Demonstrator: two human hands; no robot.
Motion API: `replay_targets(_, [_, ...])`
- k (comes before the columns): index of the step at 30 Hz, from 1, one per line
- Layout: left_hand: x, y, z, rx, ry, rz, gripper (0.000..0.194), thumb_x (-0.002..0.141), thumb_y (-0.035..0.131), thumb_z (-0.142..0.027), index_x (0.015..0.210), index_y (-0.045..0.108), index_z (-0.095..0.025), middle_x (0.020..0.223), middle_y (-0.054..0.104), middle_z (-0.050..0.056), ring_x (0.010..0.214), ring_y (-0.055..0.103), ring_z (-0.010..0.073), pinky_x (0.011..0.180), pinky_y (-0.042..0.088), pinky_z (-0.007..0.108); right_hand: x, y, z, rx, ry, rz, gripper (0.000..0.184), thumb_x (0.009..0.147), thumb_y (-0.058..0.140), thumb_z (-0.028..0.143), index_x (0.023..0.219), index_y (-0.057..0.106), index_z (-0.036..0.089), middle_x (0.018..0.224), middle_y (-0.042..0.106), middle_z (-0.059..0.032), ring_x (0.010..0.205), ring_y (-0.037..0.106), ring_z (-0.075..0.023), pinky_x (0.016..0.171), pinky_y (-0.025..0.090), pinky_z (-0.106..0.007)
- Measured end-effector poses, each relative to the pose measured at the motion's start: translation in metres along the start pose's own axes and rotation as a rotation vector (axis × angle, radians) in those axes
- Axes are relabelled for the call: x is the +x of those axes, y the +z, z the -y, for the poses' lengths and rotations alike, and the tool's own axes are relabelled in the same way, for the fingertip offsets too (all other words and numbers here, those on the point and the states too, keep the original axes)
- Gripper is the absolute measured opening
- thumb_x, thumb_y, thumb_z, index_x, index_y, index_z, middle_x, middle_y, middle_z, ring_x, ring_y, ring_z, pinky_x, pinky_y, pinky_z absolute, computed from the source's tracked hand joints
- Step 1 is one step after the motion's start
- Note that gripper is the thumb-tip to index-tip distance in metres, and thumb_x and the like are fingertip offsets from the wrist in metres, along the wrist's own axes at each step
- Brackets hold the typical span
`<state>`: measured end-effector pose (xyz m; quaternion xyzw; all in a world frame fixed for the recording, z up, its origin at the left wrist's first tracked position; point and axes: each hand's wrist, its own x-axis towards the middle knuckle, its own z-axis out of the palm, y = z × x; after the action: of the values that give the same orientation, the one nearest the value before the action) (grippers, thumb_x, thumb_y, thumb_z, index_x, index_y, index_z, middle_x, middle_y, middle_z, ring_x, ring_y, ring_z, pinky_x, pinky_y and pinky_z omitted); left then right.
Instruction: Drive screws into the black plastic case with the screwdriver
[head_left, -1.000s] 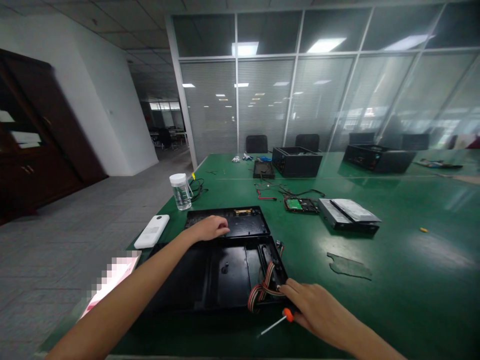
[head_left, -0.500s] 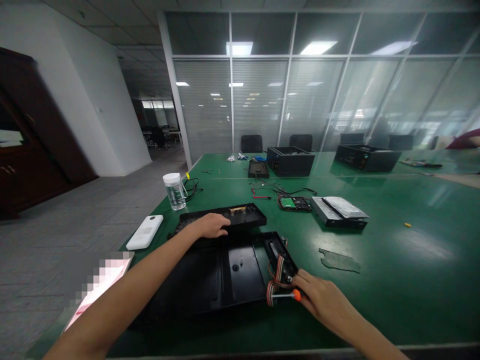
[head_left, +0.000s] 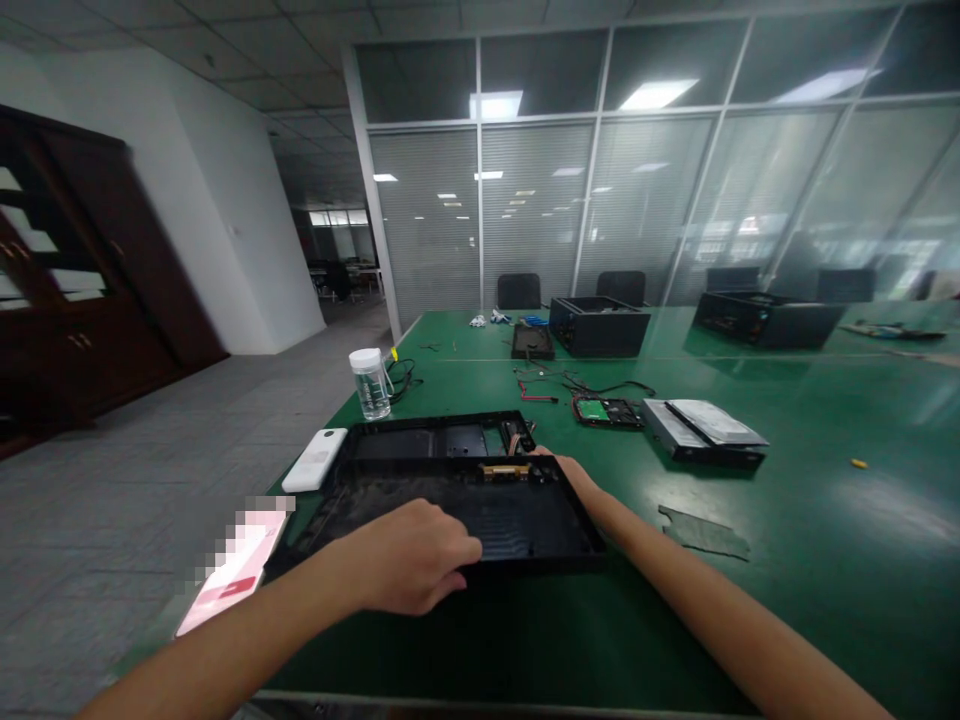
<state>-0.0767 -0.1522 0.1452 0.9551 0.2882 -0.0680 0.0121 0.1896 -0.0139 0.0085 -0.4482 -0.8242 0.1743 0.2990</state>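
A flat black cover panel [head_left: 517, 525] with a small gold connector at its far edge lies in front of me on the green table [head_left: 787, 560]. My left hand [head_left: 420, 555] is curled over its near edge, fingers pressed on the rim. Reaching along its right side, my right hand [head_left: 564, 467] grips the far right corner, fingers partly hidden behind the rim. Just beyond the panel lies the open black case base [head_left: 435, 438], with red-striped ribbon cable [head_left: 516, 436] showing at its right end.
Left of the case sit a white device [head_left: 315, 460], a clear bottle with a white cap [head_left: 371, 383] and a pink card [head_left: 232, 572] at the table's edge. A green circuit board [head_left: 604, 410], a silver drive [head_left: 701, 430], loose cables, a dark scrap [head_left: 701, 532] and two black boxes [head_left: 596, 325] lie further off.
The black cover has come from the far side to the near side, in front of the case base. My right hand left the orange-handled screwdriver and now holds the cover's far corner.
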Motion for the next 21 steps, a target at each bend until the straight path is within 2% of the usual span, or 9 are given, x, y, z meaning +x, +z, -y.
replay_targets(2, [-0.004, 0.009, -0.005, 0.004, -0.015, 0.025, 0.008, 0.081, 0.055, -0.027, 0.086, 0.055, -0.020, 0.080, 0.063, 0.003, 0.073, 0.059, 0.0200, 0.062, 0.041, 0.029, 0.004, 0.002, -0.003, -0.176, -0.120, 0.054, 0.039, 0.076, 0.053, 0.021, 0.115, 0.054, 0.022, 0.115, 0.057, -0.0064, 0.083, 0.062, -0.0200, 0.074, 0.048, -0.030])
replay_targets(4, [-0.007, 0.017, -0.007, 0.003, -0.031, 0.031, 0.009, 0.081, 0.056, -0.027, 0.086, 0.054, -0.020, 0.081, 0.063, 0.003, 0.074, 0.060, 0.0203, 0.063, 0.041, 0.029, 0.003, 0.000, -0.010, -0.350, -0.238, 0.066, 0.054, 0.077, 0.047, 0.015, 0.130, 0.039, 0.020, 0.134, 0.042, -0.0099, 0.091, 0.061, -0.0207, 0.078, 0.048, -0.032])
replay_targets(6, [-0.010, 0.025, -0.007, -0.002, -0.046, 0.030, 0.009, 0.080, 0.057, -0.026, 0.086, 0.054, -0.021, 0.081, 0.063, 0.003, 0.073, 0.060, 0.0201, 0.063, 0.042, 0.029, -0.003, -0.007, -0.022, -0.467, -0.305, 0.042, 0.060, 0.077, 0.044, 0.012, 0.136, 0.032, 0.019, 0.141, 0.032, -0.0118, 0.099, 0.059, -0.0226, 0.082, 0.048, -0.035])
replay_targets(7, [-0.010, 0.029, -0.006, -0.006, -0.051, 0.034, 0.009, 0.079, 0.057, -0.025, 0.086, 0.054, -0.020, 0.080, 0.063, 0.003, 0.074, 0.060, 0.0199, 0.063, 0.042, 0.029, -0.007, -0.013, -0.030, -0.506, -0.319, 0.031, 0.060, 0.077, 0.044, 0.011, 0.135, 0.033, 0.019, 0.142, 0.031, -0.0121, 0.100, 0.058, -0.0236, 0.083, 0.047, -0.037])
replay_targets(10, [-0.010, 0.043, -0.002, -0.026, -0.056, 0.057, 0.010, 0.078, 0.058, -0.025, 0.087, 0.055, -0.020, 0.080, 0.063, 0.004, 0.075, 0.060, 0.0200, 0.065, 0.043, 0.029, -0.024, -0.036, -0.060, -0.532, -0.292, 0.008, 0.048, 0.078, 0.048, 0.015, 0.126, 0.046, 0.020, 0.138, 0.037, -0.0117, 0.103, 0.056, -0.0255, 0.085, 0.046, -0.041])
replay_targets(15, [0.000, 0.067, 0.003, -0.039, -0.067, 0.106, 0.013, 0.076, 0.060, -0.025, 0.088, 0.059, -0.020, 0.082, 0.065, 0.004, 0.078, 0.061, 0.0214, 0.067, 0.046, 0.030, -0.055, -0.067, -0.097, -0.385, -0.122, -0.055, 0.031, 0.081, 0.049, 0.022, 0.111, 0.058, 0.022, 0.125, 0.050, -0.0092, 0.106, 0.054, -0.0235, 0.091, 0.043, -0.042])
replay_targets(18, [0.013, 0.068, 0.011, -0.030, -0.161, 0.215, 0.016, 0.069, 0.067, -0.027, 0.082, 0.063, -0.020, 0.079, 0.066, 0.005, 0.075, 0.062, 0.0228, 0.061, 0.045, 0.028, -0.057, -0.067, -0.096, -0.244, -0.058, -0.127, 0.028, 0.081, 0.049, 0.026, 0.107, 0.060, 0.023, 0.117, 0.056, -0.0076, 0.104, 0.055, -0.0218, 0.092, 0.042, -0.042])
replay_targets(21, [0.034, 0.058, 0.029, -0.091, -0.203, 0.308, 0.037, 0.060, 0.072, -0.045, 0.086, 0.065, -0.019, 0.080, 0.065, 0.007, 0.070, 0.062, 0.0228, 0.053, 0.042, 0.026, -0.045, -0.057, -0.079, -0.138, -0.089, -0.138, 0.024, 0.081, 0.049, 0.025, 0.102, 0.061, 0.023, 0.108, 0.060, -0.0067, 0.099, 0.056, -0.0203, 0.091, 0.042, -0.040])
